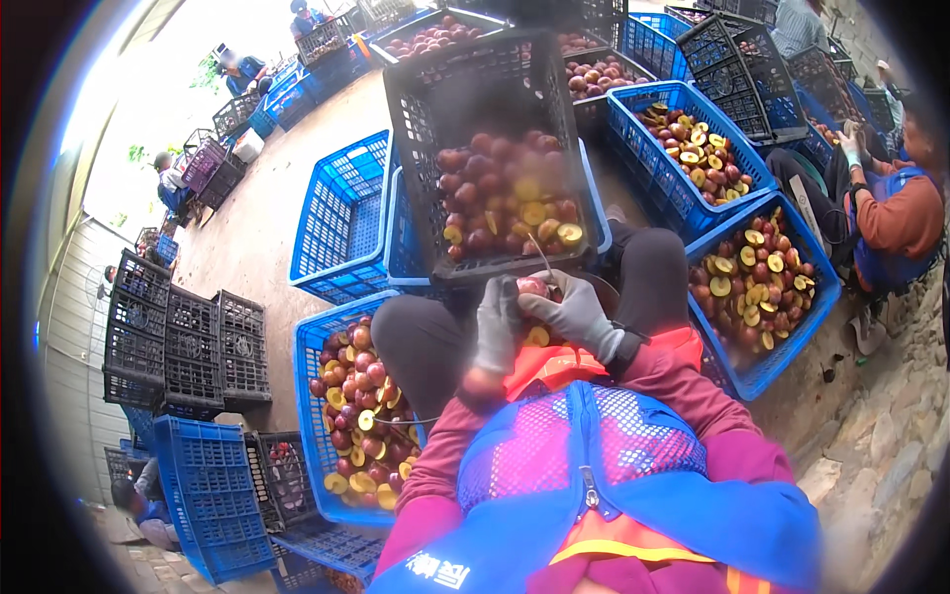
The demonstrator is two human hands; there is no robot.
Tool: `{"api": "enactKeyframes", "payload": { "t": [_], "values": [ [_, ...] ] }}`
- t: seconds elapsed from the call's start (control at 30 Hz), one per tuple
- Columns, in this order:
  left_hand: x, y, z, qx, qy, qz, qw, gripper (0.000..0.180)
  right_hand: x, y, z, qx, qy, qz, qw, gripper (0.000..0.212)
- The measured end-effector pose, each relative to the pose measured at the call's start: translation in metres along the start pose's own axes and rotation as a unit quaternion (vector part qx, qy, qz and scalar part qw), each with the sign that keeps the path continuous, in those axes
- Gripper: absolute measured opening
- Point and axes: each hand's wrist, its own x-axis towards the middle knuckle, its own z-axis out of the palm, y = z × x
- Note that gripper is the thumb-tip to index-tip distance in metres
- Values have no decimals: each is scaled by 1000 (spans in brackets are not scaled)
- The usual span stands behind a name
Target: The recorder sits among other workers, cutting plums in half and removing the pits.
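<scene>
Tan floor is seen at 10 o'clock. One plum is clamped mid-view between left hand and right hand. Cut plums are already heaped in blue crates at 8 and 3; many whole plums are left in the black crate at 12.

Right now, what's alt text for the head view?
Gloved left hand and right hand hold a reddish fruit between them, in front of a black crate of whole and cut fruit. Blue crates of similar fruit stand left and right; a co-worker sits at far right.
</scene>
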Motion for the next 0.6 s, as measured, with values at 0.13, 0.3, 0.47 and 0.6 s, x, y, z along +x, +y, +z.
{"api": "enactKeyframes", "payload": {
  "t": [0.13,0.3,0.47,0.6],
  "values": [
    [-5,-17,6,102,37,31,994,56,-7,6,4,-11,20,-10,1000,39],
    [1,-40,-2,-79,-56,-143,985,52,-11,-7,9,-225,106,-158,956,38],
    [-15,-68,-16,3,-199,-30,979,37,-15,-27,8,-348,88,-281,890,39],
    [-26,-4,-13,-51,-225,-68,971,23,-21,-39,-1,-370,30,-322,871,39]
  ]
}}
